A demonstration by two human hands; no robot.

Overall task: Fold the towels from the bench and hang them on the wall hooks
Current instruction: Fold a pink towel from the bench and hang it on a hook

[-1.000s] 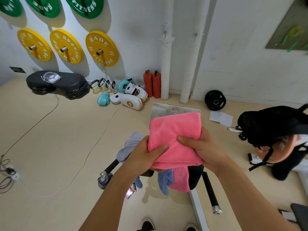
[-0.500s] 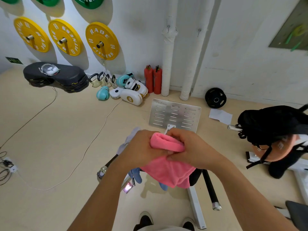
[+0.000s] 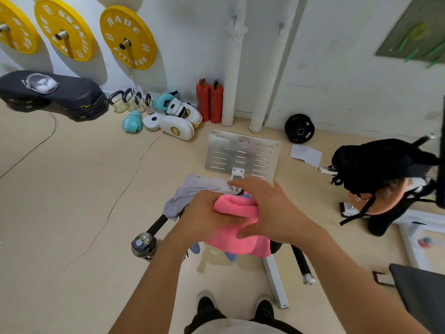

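I see the pink towel bunched between both hands above the bench — my left hand curls around its folded edge, my right hand lies flat over it, fingers spread. A grey towel lies just behind; a metal plate beyond.

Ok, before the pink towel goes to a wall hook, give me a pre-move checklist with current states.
1. Pink towel folded: ok, doubled over, lower part hanging.
2. Left hand grip on towel: ok, fingers curled round the fold.
3. Right hand grip: not ok, fingers spread over the towel.
4. Wall hooks free: ok, hook bare.
5. Other towels left: not ok, grey towel on bench.
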